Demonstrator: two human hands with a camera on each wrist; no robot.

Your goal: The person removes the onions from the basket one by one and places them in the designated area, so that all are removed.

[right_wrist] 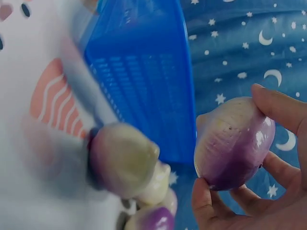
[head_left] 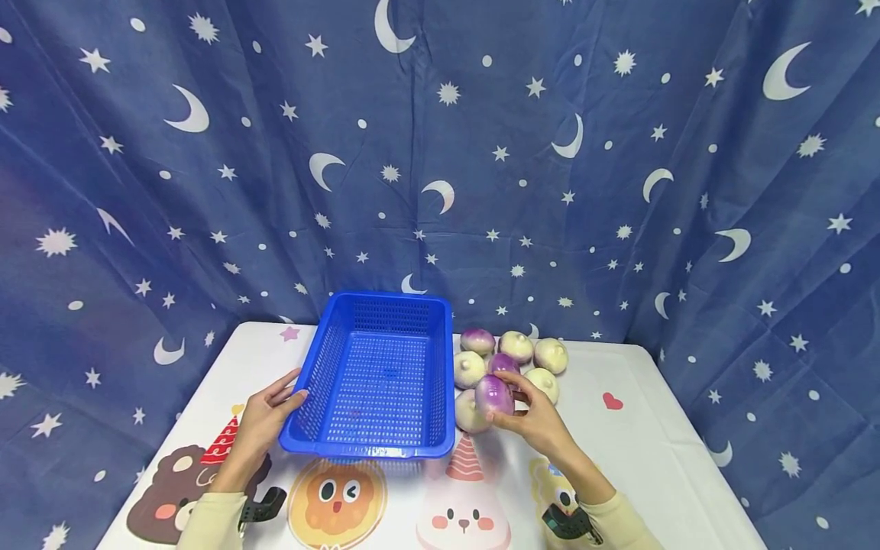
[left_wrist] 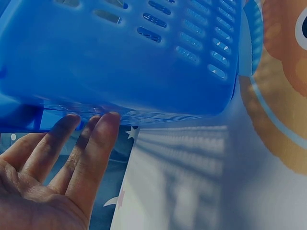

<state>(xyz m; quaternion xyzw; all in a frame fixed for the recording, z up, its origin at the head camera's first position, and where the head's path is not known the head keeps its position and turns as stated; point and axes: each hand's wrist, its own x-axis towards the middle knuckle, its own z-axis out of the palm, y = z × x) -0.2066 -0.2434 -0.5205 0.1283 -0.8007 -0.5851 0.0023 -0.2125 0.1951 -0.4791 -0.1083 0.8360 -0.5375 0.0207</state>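
Note:
A blue plastic basket (head_left: 385,382) with slotted walls stands with nothing inside. My left hand (head_left: 264,420) holds its left rim, the thumb on the rim and the fingers along the outer wall; the left wrist view shows fingertips (left_wrist: 111,120) against that wall. To the basket's right, my right hand (head_left: 539,420) grips a purple-and-cream turnip (head_left: 493,396) between thumb and fingers. In the right wrist view this turnip (right_wrist: 235,143) is raised beside the basket, over other turnips. Close by sits a cream-sided turnip (head_left: 469,412), partly hidden by the held one.
Several more turnips (head_left: 516,347), some cream side up and some purple, cluster right of the basket. The white tablecloth (head_left: 639,443) bears printed cartoon figures. A blue curtain (head_left: 481,153) with moons and stars hangs behind the table.

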